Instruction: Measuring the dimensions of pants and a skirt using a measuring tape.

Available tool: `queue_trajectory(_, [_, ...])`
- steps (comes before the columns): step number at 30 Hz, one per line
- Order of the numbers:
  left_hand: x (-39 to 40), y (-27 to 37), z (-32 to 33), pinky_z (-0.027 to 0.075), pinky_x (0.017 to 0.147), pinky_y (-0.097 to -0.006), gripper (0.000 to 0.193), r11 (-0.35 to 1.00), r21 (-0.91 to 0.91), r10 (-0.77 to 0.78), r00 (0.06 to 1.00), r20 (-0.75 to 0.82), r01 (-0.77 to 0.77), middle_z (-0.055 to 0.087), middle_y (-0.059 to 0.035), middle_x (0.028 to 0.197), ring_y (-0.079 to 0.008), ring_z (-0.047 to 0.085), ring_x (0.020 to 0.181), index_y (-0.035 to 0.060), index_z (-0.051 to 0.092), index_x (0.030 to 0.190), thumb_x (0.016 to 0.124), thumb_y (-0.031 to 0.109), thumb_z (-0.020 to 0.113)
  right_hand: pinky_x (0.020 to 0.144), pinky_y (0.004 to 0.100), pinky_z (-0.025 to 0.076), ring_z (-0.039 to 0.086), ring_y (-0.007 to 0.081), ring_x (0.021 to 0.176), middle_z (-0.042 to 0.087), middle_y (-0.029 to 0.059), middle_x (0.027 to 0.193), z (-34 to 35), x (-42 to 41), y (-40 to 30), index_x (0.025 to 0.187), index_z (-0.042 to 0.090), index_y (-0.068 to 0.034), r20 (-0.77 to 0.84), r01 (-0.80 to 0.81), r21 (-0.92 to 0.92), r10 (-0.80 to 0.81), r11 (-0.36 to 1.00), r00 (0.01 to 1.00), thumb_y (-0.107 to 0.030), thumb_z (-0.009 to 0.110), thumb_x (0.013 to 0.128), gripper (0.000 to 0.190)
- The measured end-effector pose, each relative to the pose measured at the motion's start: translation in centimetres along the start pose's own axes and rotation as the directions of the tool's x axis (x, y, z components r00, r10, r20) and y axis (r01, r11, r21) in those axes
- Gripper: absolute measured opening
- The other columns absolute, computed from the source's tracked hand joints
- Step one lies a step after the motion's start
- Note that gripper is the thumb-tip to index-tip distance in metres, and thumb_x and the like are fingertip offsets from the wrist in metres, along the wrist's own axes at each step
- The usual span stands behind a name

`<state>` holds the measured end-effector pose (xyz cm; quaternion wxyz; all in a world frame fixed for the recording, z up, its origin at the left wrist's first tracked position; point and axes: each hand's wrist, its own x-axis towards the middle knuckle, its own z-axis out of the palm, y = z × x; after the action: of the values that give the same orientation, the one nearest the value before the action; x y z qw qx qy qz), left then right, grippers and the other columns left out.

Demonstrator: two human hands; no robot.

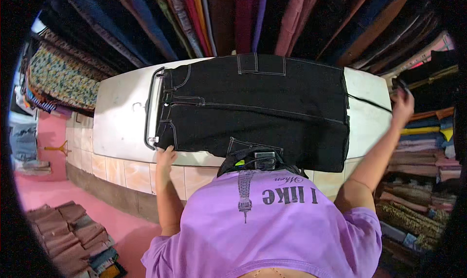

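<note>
Black denim trousers [255, 99] with pale stitching lie flat across a white table [120, 95], waistband at the left and hem at the right. A clip hanger [149, 108] with a black frame lies along the waistband. My left hand [167, 155] pinches the near corner of the waistband, close to the hanger's lower clip. Out beyond the table's right end, my right hand [403, 99] is closed around a dark, bunched item, partly blurred. A thin black strip [370, 102] runs from the hem to that hand.
Hanging garments [244, 22] line the table's far side. Patterned cloth [62, 77] hangs at the left, and folded clothes [416, 168] are stacked at the right. More folded clothes [65, 234] lie on the pink floor at lower left. A tiled front [138, 174] runs below the table's near edge.
</note>
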<state>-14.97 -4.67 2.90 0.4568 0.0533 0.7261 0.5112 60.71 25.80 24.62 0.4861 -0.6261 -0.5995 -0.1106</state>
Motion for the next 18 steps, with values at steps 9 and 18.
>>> queue_trajectory(9, [2.4,8.5,1.5,0.045,0.061,-0.0253,0.014,0.543,0.641,0.441,0.834,0.331,-0.542,0.065,-0.0062,0.075,-0.0125,0.059,0.065,0.0005,0.068,0.093,0.093,0.01,0.058,0.068,0.028,0.046,0.057,0.0165,0.073,0.068,0.0091,0.095,-27.7,-3.9,3.7,0.112,0.06,0.006,-0.261,-0.129,-0.176,0.08,0.976,0.962,-0.036,0.067,0.091,0.048])
queue_trajectory(18, [7.1,5.2,4.4,0.022,0.113,-0.052,0.053,-0.053,0.745,0.599,0.576,0.557,-0.665,0.03,-0.0104,0.155,-0.0342,0.028,0.141,0.0136,0.042,0.144,0.094,0.025,0.054,0.059,0.0273,0.048,0.055,0.0132,0.067,0.064,0.0043,0.085,1.6,-29.0,-0.6,0.109,0.065,-0.005,0.181,-0.743,0.031,0.727,0.669,0.662,-0.024,0.07,0.087,0.03])
